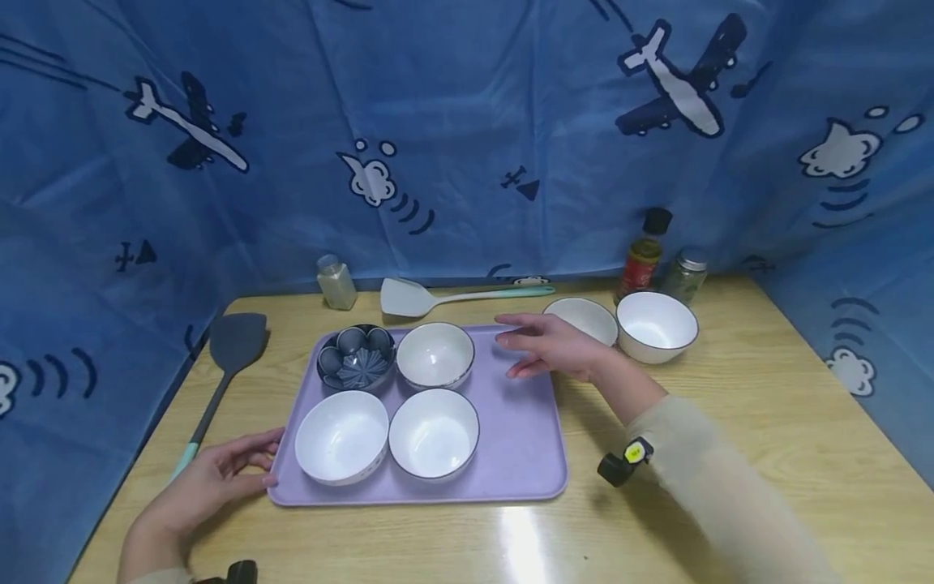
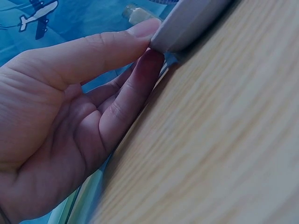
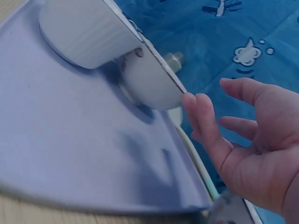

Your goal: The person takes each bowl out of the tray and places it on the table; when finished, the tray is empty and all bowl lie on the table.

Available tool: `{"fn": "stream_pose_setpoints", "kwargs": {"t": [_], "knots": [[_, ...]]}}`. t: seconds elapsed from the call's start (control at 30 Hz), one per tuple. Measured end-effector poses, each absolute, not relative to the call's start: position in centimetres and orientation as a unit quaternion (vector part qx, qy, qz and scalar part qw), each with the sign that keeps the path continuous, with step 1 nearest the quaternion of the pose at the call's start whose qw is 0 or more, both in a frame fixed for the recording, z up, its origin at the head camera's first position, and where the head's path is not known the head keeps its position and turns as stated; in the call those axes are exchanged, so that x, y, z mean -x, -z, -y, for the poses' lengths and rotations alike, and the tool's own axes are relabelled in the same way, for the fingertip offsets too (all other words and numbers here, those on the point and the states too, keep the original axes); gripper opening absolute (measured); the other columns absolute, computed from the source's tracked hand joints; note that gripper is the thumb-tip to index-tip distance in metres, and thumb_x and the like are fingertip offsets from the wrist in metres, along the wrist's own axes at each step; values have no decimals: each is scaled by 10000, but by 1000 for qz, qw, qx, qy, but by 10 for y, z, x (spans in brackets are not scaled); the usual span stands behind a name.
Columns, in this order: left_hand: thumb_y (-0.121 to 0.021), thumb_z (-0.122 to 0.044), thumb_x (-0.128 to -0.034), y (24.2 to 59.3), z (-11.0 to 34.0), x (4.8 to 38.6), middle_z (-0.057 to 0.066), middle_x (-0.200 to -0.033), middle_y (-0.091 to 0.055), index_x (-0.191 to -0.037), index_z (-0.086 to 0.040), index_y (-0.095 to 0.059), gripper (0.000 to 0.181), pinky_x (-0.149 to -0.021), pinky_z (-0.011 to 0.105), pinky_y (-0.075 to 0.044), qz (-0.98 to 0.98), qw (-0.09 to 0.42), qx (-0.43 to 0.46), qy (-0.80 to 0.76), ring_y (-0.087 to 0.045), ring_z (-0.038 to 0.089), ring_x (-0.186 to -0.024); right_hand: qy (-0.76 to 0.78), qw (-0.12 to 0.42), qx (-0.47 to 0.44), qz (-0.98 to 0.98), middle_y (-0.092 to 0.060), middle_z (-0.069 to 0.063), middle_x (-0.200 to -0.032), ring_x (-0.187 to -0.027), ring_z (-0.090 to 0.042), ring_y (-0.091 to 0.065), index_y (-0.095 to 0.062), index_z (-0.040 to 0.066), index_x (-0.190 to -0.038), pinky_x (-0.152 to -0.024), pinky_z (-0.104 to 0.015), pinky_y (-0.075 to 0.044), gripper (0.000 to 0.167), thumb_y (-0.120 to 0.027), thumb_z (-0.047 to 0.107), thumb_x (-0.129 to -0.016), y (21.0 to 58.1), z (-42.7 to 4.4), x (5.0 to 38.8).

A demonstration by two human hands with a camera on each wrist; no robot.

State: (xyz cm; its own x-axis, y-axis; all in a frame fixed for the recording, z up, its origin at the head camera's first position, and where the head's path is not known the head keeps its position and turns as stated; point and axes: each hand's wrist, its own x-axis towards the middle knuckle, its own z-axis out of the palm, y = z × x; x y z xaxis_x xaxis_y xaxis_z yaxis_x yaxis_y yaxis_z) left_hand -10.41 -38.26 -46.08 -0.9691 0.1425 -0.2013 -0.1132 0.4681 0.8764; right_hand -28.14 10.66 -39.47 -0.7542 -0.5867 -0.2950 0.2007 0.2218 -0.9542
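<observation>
My left hand (image 1: 212, 478) pinches the left edge of a lilac tray (image 1: 514, 454); in the left wrist view the thumb (image 2: 107, 51) lies on top of the rim and a finger below it. On the tray stand a dark patterned bowl (image 1: 355, 357), a white bowl (image 1: 435, 355) behind, and two white bowls in front, one at left (image 1: 343, 438) and one at right (image 1: 434, 434). Over the tray's back right part hovers my right hand (image 1: 547, 345), fingers spread and holding nothing. In the right wrist view its fingertips (image 3: 189, 105) appear close to a bowl's rim; contact is unclear.
Right of the tray stand two more white bowls, one (image 1: 584, 318) partly behind my right hand, one (image 1: 657, 326) beside it. Behind are a sauce bottle (image 1: 642, 255), a jar (image 1: 686, 276), a shaker (image 1: 336, 282) and a white spatula (image 1: 416, 298). A dark turner (image 1: 237, 341) lies left.
</observation>
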Motion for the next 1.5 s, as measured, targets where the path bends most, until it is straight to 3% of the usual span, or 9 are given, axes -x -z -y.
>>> {"fn": "stream_pose_setpoints", "kwargs": {"t": [0.27,0.7,1.2,1.5], "knots": [[-776,-241,-871,457,385,104,155,-1312,-603,-1477,-33,-461,714,-868,164,-510,-855,125,1,-504,-640,77,-1029,622,335,139,-693,-468,-246,-1448,-837,-265,-739,-340,110,-1555,-847,-431,-592,620,-606,128,-995,413,-67,287],[-782,-271,-864,461,384,102,147,-1302,-606,-1473,-48,-470,720,-873,160,-502,-856,132,4,-500,-637,84,-1031,649,362,109,-660,-415,-290,-1435,-810,-245,-725,-243,190,-1595,-816,-382,-603,671,-517,36,-1002,424,-43,283],[-766,-245,-882,455,383,104,173,-1304,-607,-1462,-23,-475,686,-862,154,-504,-857,120,-11,-500,-634,79,-1019,654,324,112,-674,-478,-324,-1341,-791,-284,-733,-276,119,-1577,-795,-392,-607,702,-508,-38,-933,403,-63,284],[-756,-199,-890,458,382,103,209,-1346,-572,-1466,8,-455,683,-872,174,-523,-847,123,-29,-517,-645,74,-1029,673,289,125,-670,-454,-340,-1379,-828,-293,-734,-272,109,-1578,-789,-386,-607,685,-495,-30,-945,377,-88,271]]}}
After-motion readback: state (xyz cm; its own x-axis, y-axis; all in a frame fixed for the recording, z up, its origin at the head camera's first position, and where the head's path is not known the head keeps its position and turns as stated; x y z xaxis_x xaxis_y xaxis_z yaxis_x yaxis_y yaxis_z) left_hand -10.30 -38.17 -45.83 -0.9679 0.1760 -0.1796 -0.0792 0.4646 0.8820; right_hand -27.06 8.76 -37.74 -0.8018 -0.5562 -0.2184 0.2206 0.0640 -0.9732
